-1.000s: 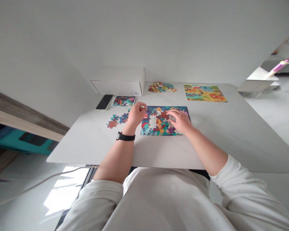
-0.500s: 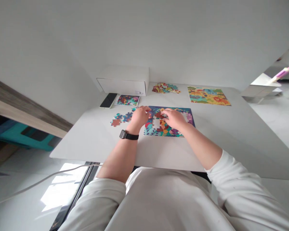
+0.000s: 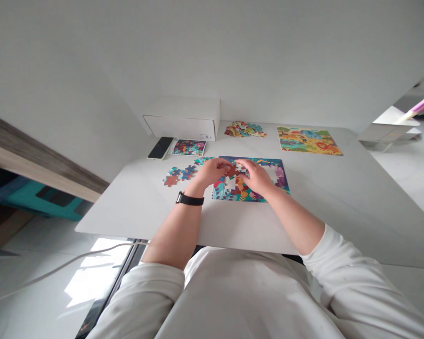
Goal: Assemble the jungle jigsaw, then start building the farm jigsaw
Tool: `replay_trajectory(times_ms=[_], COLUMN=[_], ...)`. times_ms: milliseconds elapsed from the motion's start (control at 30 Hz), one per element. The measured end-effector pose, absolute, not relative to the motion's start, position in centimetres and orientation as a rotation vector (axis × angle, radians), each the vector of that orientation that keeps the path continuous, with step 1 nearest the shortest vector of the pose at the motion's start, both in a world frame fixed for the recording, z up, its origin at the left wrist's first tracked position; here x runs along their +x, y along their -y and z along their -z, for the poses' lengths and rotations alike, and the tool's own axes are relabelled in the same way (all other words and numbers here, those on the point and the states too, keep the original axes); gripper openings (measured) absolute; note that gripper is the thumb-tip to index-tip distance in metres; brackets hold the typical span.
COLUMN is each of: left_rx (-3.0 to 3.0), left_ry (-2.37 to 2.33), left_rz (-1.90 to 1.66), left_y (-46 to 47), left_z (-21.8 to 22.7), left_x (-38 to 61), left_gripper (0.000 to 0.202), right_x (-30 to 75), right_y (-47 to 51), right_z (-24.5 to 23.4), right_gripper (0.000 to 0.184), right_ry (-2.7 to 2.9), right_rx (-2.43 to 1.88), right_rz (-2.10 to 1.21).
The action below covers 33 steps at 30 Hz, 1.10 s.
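Puzzle [image 3: 240, 187], face up, long axis left to right, fingers [image 3: 243, 163] bent, grip unclear

Room on your right, obstacles on your left.
Your right hand [image 3: 253, 175] can pass freely over the bare tabletop [image 3: 328, 197] right of the blue-edged puzzle [image 3: 248, 195], and the strip in front of it lies open. Your left hand [image 3: 212, 172] has loose pieces [image 3: 188, 173] just beside it; past them the phone [image 3: 160, 148], picture card [image 3: 188, 148] and white box [image 3: 180, 125] block the way toward the wall [image 3: 286, 70].
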<state>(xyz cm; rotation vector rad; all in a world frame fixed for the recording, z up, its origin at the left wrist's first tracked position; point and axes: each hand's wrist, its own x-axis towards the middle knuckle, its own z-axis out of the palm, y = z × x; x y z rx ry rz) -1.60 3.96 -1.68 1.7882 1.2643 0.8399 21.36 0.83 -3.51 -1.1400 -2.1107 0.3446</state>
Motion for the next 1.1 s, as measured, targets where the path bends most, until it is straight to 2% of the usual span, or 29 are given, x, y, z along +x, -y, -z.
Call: replay_trajectory(times_ms=[100, 333, 567, 933, 1100], left_rx=[1.630, 1.243, 1.173, 1.332, 1.384], left_ry=[-1.237, -1.197, -1.165, -1.093, -1.104], left_rz=[-0.920, -1.014, -1.002, -0.798, -0.878], left_y=[-4.0, -3.6, -3.1, -2.9, -2.9], left_z=[1.7, 0.8, 0.4, 1.2, 1.4], left_x=[-1.5, -1.2, -0.8, -0.6, -0.4], left_gripper=[0.008, 0.020, 0.033, 0.036, 0.031], right_x=[21.6, 21.5, 21.0, 21.4, 21.4], right_y=[-0.9, -1.0, -1.0, -1.9, -1.8], right_z=[3.5, 3.4, 4.1, 4.1, 3.9], right_gripper=[0.049, 0.032, 0.051, 0.030, 0.026], right_ry=[1.993, 1.834, 1.830, 1.562, 1.572], right_rx=[-1.192, -1.242, -1.162, -1.155, -1.186], right_rz=[-0.375, -0.594, -0.672, -0.869, -0.893])
